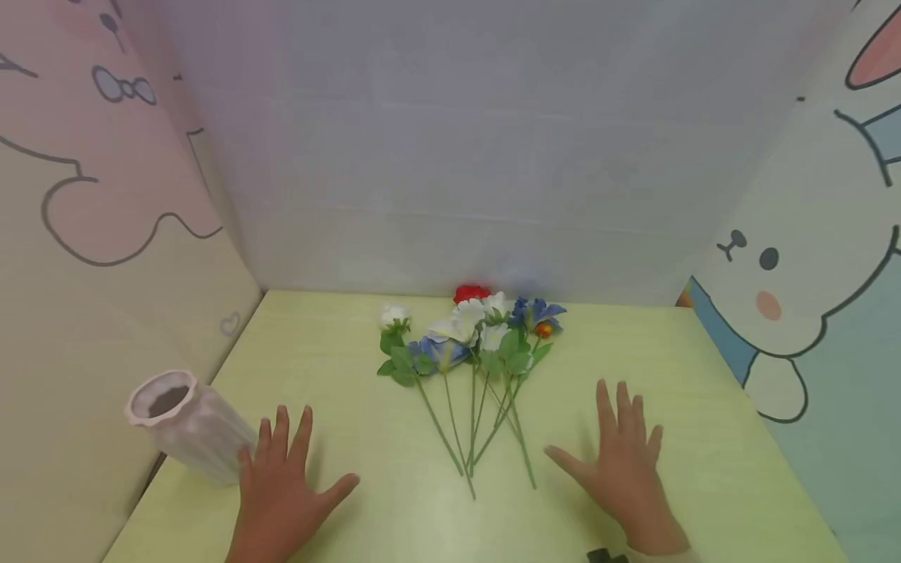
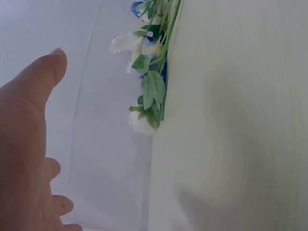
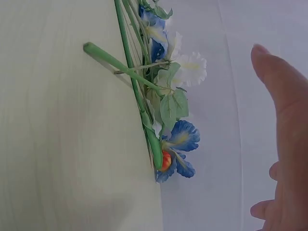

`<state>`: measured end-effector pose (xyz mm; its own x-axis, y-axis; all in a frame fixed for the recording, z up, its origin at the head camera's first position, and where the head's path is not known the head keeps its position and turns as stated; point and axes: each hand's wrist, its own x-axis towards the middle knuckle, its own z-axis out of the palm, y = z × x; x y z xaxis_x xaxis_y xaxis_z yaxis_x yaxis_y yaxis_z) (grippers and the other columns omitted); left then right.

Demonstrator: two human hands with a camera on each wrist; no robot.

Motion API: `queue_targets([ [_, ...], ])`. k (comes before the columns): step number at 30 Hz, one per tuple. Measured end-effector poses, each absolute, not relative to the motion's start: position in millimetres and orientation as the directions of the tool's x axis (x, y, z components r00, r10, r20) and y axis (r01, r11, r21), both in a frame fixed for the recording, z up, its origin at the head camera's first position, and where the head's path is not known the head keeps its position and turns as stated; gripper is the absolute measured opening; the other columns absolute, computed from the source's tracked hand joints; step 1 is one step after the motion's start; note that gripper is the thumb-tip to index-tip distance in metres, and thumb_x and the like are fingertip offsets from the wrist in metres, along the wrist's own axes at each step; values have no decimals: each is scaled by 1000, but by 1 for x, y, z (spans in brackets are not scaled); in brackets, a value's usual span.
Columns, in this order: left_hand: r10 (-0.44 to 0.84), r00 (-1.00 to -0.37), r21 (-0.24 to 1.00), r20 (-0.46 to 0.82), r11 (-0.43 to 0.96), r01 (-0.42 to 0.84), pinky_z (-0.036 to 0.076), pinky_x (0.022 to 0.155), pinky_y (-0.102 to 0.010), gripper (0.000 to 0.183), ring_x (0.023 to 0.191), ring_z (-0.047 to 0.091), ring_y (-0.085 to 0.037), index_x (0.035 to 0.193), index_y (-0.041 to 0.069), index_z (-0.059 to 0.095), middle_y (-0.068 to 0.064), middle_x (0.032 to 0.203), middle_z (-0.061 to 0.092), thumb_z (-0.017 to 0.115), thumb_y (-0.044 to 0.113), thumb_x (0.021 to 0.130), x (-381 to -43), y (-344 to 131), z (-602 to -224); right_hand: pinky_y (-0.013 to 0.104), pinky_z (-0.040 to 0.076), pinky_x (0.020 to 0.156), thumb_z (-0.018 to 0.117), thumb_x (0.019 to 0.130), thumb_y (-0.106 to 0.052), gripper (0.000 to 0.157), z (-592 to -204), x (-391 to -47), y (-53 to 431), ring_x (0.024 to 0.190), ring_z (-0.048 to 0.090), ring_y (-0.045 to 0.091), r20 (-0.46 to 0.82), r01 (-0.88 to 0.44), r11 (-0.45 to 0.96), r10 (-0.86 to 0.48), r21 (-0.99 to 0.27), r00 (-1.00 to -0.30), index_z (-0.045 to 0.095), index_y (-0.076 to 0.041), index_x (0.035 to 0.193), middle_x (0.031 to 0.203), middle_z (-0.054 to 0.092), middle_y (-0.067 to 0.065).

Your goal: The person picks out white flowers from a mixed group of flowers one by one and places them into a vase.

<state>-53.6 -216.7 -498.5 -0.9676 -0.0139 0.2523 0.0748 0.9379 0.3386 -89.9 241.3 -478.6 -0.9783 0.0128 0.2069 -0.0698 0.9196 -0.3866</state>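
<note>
My left hand [image 1: 281, 485] is held over the front left of the table with its fingers spread, right beside a white fluted vase [image 1: 204, 430]. The vase has a scalloped rim and tilts to the left in the head view. Over the right side, my right hand [image 1: 626, 461] has its fingers spread too, and nothing is in it. Between the hands lies a bunch of artificial flowers, stems toward me: a red flower [image 1: 471, 294], a white rose [image 1: 395, 315], white blooms [image 1: 464, 320], blue irises [image 3: 183, 135] and a small orange bud [image 1: 544, 330]. Their green stems [image 2: 169, 36] fan out loosely.
The pale yellow table [image 1: 338, 438] meets a plain whitish back panel [image 1: 457, 172]. Cartoon-printed side panels stand left [image 1: 105, 313] and right [image 1: 809, 274]. A dark object [image 1: 607, 556] shows at my right wrist.
</note>
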Motion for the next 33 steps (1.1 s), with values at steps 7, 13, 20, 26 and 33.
queue_targets([
  [7, -214, -931, 561, 296, 828, -12, 35, 100, -65, 97, 129, 45, -50, 153, 3, 41, -27, 147, 47, 86, 49, 80, -32, -236, -491, 78, 18, 107, 78, 82, -64, 122, -482, -95, 236, 145, 23, 56, 277, -134, 903, -17, -409, -961, 11, -4, 165, 162, 21, 33],
  [13, -527, -798, 721, 292, 670, -178, 41, 91, -44, 63, 110, 54, -38, 128, -2, 58, -22, 121, 59, 86, 30, 82, -25, -247, -485, 73, 21, 108, 78, 85, -59, 118, -482, -100, 231, 144, 26, 55, 254, -142, 875, -22, -464, -967, 14, 0, 163, 161, 24, 33],
  [20, -765, -539, 858, 352, 494, -141, 34, 81, -17, 42, 91, 46, 3, 108, 6, 60, 15, 97, 52, 87, 16, 77, -35, -257, -480, 67, 25, 113, 75, 92, -53, 108, -484, -107, 223, 146, 27, 50, 183, -137, 836, -45, -532, -982, 16, 4, 162, 162, 27, 30],
  [26, -827, -450, 907, 336, 414, -84, 33, 83, -20, 51, 93, 44, -2, 109, 19, 55, 14, 100, 45, 90, 13, 72, -45, -270, -478, 67, 28, 112, 71, 93, -56, 101, -489, -110, 214, 143, 34, 50, 144, -129, 828, -60, -546, -988, 24, 3, 160, 159, 34, 29],
  [33, -828, -465, 927, 314, 372, -37, 33, 89, -22, 68, 102, 47, -6, 128, 20, 51, 11, 116, 44, 90, 11, 73, -53, -279, -475, 64, 32, 111, 71, 94, -54, 92, -492, -118, 204, 141, 39, 48, 118, -134, 821, -82, -554, -990, 34, 3, 156, 154, 41, 27],
])
